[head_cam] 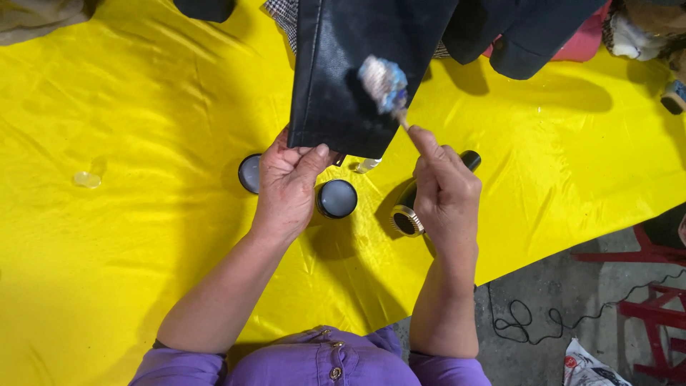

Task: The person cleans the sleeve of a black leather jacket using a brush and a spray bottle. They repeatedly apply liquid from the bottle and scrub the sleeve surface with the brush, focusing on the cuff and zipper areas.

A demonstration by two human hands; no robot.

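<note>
Yellow cloth point(128, 236) covers the table, likely to catch smears; on it the black leather piece point(343, 71) lies flat, its near edge pinched by the left hand point(289, 189) to keep it taut. Right hand point(444, 196) grips closed on a thin-handled dauber point(386, 87), tuft pressed on the leather. 2 round tins point(336, 198) and 1 black brush point(411, 214) sit between the hands, within reach.

The person is wearing a purple short-sleeved fabric top point(314, 361), its sleeves ending above the elbows, leaving both forearms bare. Small round gold-coloured buttons point(334, 372) are running down its front at the near edge.
</note>
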